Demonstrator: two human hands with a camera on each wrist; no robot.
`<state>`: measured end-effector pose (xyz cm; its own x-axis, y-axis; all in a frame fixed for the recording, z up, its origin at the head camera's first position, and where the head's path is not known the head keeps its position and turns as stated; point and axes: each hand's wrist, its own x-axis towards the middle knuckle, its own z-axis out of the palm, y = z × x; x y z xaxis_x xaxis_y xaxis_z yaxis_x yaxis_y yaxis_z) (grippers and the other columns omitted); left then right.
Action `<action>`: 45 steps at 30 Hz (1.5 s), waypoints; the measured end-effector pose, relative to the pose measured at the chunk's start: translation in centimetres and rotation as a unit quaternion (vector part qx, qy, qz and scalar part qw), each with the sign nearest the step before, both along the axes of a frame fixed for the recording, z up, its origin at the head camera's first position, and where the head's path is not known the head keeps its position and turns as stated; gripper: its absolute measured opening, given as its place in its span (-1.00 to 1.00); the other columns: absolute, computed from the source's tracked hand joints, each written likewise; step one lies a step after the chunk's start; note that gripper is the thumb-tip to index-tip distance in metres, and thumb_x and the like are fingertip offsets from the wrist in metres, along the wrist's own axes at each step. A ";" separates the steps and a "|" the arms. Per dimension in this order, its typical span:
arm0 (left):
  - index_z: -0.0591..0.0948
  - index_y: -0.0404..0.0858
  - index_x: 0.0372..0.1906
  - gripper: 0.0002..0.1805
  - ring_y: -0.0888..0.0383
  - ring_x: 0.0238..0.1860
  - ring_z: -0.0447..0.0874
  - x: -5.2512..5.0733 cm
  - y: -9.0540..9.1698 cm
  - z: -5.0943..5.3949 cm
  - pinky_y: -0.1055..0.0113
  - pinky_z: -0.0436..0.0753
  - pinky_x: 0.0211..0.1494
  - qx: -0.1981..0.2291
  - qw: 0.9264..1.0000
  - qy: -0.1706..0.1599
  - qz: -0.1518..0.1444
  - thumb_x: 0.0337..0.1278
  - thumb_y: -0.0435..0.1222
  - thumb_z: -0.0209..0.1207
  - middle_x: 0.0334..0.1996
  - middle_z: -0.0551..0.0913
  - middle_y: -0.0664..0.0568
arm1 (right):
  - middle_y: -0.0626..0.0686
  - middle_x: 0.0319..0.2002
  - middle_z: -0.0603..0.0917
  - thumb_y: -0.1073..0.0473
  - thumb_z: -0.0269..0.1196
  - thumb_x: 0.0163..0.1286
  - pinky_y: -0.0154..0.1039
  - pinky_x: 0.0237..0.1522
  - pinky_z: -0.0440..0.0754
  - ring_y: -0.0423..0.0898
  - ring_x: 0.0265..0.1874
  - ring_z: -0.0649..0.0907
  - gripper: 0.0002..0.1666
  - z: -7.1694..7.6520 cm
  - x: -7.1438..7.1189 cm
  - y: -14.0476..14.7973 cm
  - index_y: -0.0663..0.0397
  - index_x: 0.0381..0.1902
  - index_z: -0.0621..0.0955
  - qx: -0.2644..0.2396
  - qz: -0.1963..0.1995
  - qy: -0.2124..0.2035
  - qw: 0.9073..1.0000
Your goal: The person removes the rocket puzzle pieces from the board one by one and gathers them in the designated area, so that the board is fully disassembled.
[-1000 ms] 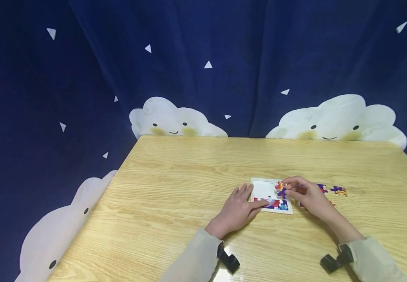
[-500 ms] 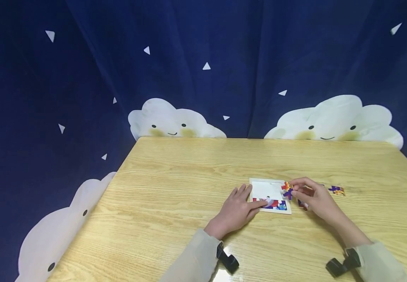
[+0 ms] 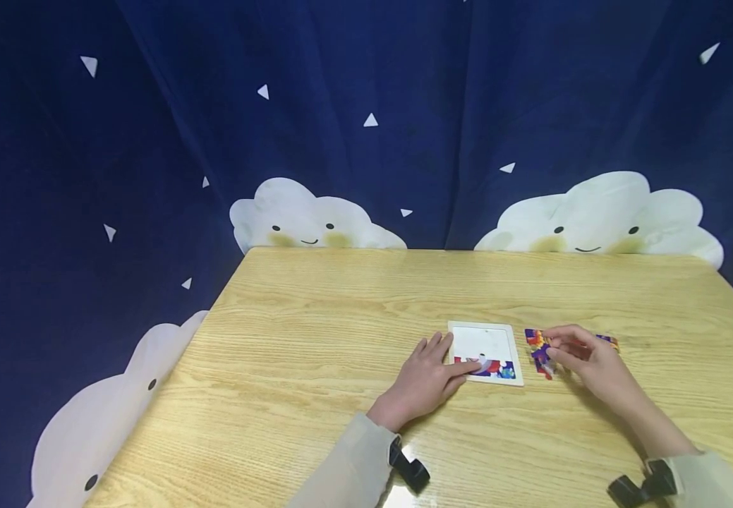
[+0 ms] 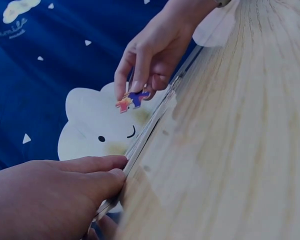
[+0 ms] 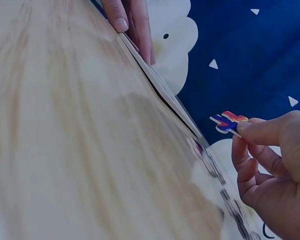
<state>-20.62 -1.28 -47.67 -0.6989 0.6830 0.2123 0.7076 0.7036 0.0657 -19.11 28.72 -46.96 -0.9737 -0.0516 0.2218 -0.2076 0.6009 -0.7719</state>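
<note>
A white puzzle tray (image 3: 483, 341) lies on the table, with a strip of colourful picture pieces (image 3: 506, 370) along its near side and bare white floor behind. My left hand (image 3: 420, 384) rests at the tray's left edge, its index finger reaching over the near strip. To the right of the tray, my right hand (image 3: 595, 363) pinches a red, yellow and purple puzzle piece (image 5: 226, 122) between thumb and fingers. That piece is raised above the table in both wrist views. Loose puzzle pieces (image 5: 233, 210) lie beneath it, partly hidden by the right hand in the head view.
A wooden table (image 3: 315, 339) carries everything. Another loose piece (image 3: 609, 341) shows past the right hand. Behind the table hangs a dark blue curtain (image 3: 328, 85) with white clouds and triangles. A black wrist strap (image 3: 409, 466) sits on each sleeve.
My right hand has moved right with the puzzle piece, from over the tray to above the loose pieces beside it. The left hand has stayed at the tray.
</note>
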 end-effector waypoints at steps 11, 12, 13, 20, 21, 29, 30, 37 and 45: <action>0.50 0.30 0.28 -0.62 -0.21 0.42 0.36 0.0 -0.1 0.1 -0.06 0.48 0.41 0.010 1.000 0.016 -0.007 0.46 -0.01 -0.03 0.41 0.37 -0.25 | -0.36 -0.30 0.57 0.25 0.29 0.35 -0.61 -0.32 0.60 -0.50 -0.33 0.57 -0.64 -0.1 1.3 2.9 0.23 0.08 0.57 -0.013 -0.024 0.007 1.000; 0.51 0.30 0.28 -0.62 -0.21 0.42 0.36 0.0 -0.1 0.1 -0.06 0.47 0.41 0.011 1.000 0.015 -0.007 0.46 -0.01 -0.03 0.41 0.37 -0.25 | -0.37 -0.30 0.56 0.24 0.28 0.36 -0.62 -0.32 0.59 -0.51 -0.32 0.57 -0.64 -0.2 1.4 3.1 0.22 0.08 0.57 -0.009 -0.028 0.006 1.000; 0.50 0.30 0.28 -0.62 -0.21 0.42 0.35 0.0 -0.1 0.1 -0.06 0.47 0.41 0.011 1.000 0.013 -0.007 0.46 -0.01 -0.03 0.41 0.37 -0.26 | -0.38 -0.30 0.56 0.23 0.28 0.36 -0.63 -0.32 0.58 -0.52 -0.32 0.56 -0.65 -0.2 1.5 3.4 0.20 0.07 0.57 -0.008 -0.034 0.004 0.999; 0.51 0.29 0.28 -0.62 -0.21 0.43 0.35 0.0 -0.1 0.1 -0.06 0.46 0.42 0.010 1.000 0.008 -0.006 0.47 -0.01 -0.04 0.41 0.36 -0.25 | -0.43 -0.30 0.55 0.18 0.27 0.39 -0.61 -0.39 0.56 -0.57 -0.32 0.54 -0.66 -0.3 2.2 4.9 0.11 0.09 0.60 -0.007 -0.063 -0.005 0.998; 0.51 0.29 0.28 -0.62 -0.21 0.43 0.35 0.0 -0.1 0.1 -0.06 0.46 0.42 0.010 1.000 0.009 -0.006 0.47 -0.01 -0.05 0.41 0.36 -0.25 | -0.43 -0.31 0.55 0.17 0.27 0.39 -0.59 -0.42 0.54 -0.58 -0.33 0.54 -0.67 -0.3 2.3 5.2 0.09 0.08 0.60 -0.008 -0.066 -0.008 0.998; 0.51 0.29 0.27 -0.63 -0.19 0.43 0.35 0.0 -0.2 0.0 -0.04 0.46 0.42 0.013 1.000 0.010 -0.007 0.47 -0.02 -0.04 0.42 0.36 -0.24 | -0.51 -0.29 0.54 0.17 0.26 0.39 -0.62 -0.42 0.56 -0.70 -0.28 0.53 -0.70 -0.5 3.0 6.9 0.01 0.07 0.60 -0.007 -0.068 -0.011 0.998; 0.51 0.29 0.27 -0.63 -0.19 0.43 0.35 0.0 -0.2 0.0 -0.04 0.46 0.43 0.013 1.000 0.010 -0.007 0.47 -0.03 -0.04 0.42 0.36 -0.24 | -0.51 -0.30 0.54 0.19 0.26 0.39 -0.63 -0.41 0.56 -0.70 -0.28 0.53 -0.70 -0.5 3.0 7.1 0.02 0.07 0.61 -0.007 -0.068 -0.006 0.998; 0.51 0.29 0.27 -0.63 -0.18 0.42 0.37 -0.1 -0.1 -0.1 -0.03 0.47 0.42 0.013 1.000 0.021 -0.008 0.46 -0.02 -0.03 0.40 0.39 -0.24 | -0.50 -0.31 0.57 0.21 0.27 0.37 -0.63 -0.46 0.52 -0.68 -0.33 0.54 -0.71 -0.8 3.5 8.2 0.05 0.05 0.62 -0.025 -0.086 0.006 0.996; 0.51 0.30 0.27 -0.63 -0.17 0.43 0.35 0.0 -0.1 0.0 -0.04 0.45 0.43 0.013 1.000 0.014 -0.007 0.46 -0.02 -0.03 0.41 0.37 -0.23 | -0.49 -0.36 0.52 0.18 0.26 0.39 -0.63 -0.49 0.47 -0.69 -0.35 0.51 -0.79 -1.1 3.7 9.0 -0.03 -0.03 0.62 0.000 -0.108 0.010 0.994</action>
<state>-20.61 -1.41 -47.65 -0.6833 0.6866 0.2485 0.7188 0.6923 0.0639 -15.41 37.77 -48.08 -0.9575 0.1589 0.2409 -0.0886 0.6326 -0.7694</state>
